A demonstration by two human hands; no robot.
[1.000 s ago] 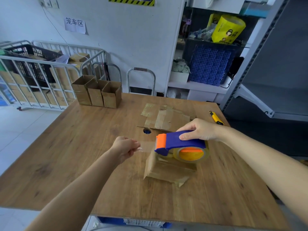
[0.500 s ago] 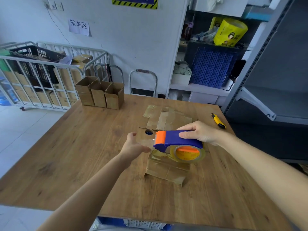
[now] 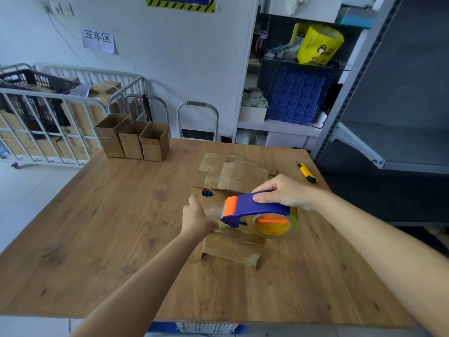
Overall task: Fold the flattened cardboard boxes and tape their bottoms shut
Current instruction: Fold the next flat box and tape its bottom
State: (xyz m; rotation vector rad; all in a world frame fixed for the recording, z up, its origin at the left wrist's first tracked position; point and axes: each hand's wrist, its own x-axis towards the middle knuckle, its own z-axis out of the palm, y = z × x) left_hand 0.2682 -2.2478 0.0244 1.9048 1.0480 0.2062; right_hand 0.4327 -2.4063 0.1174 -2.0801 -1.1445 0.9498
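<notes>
though open-topped, three boxes (image 3: pixel 132 139), contents unseen

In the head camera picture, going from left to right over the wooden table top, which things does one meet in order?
Three open brown cardboard boxes in a row → left hand → blue and orange tape dispenser → right hand → yellow and black utility knife.
</notes>
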